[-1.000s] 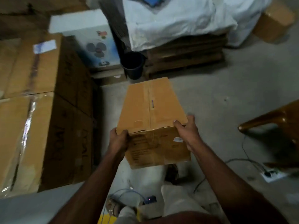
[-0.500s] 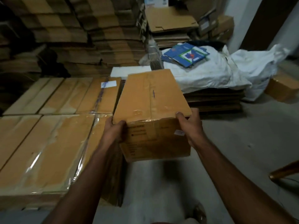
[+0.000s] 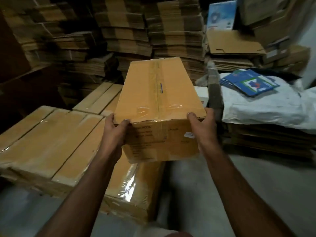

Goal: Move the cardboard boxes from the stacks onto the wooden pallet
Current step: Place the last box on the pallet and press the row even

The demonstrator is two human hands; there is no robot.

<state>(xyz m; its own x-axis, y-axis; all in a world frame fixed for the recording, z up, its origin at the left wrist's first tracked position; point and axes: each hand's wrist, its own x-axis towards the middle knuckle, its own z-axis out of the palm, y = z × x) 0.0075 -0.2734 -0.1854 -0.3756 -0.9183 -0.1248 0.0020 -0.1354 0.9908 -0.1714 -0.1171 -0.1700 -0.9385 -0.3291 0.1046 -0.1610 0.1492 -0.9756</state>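
Observation:
I hold a long taped cardboard box (image 3: 159, 93) in the air in front of me, its short printed end facing me. My left hand (image 3: 114, 132) grips its near left corner, thumb on the top edge. My right hand (image 3: 203, 129) grips the near right corner the same way. Below and to the left lies a layer of taped cardboard boxes (image 3: 51, 139) set side by side, their tops flat. The held box hangs above the right edge of that layer. No wooden pallet shows under them.
Tall stacks of flattened cardboard (image 3: 133, 35) fill the back wall. To the right, a white sack (image 3: 266, 106) with blue booklets (image 3: 249, 82) lies on a low pile of flat cardboard (image 3: 273, 142). Bare concrete floor (image 3: 256, 194) runs along the right.
The view has swung up and left from the floor to the box layer and back stacks. Both hands have kept their hold, and the box has risen over the layer's right edge.

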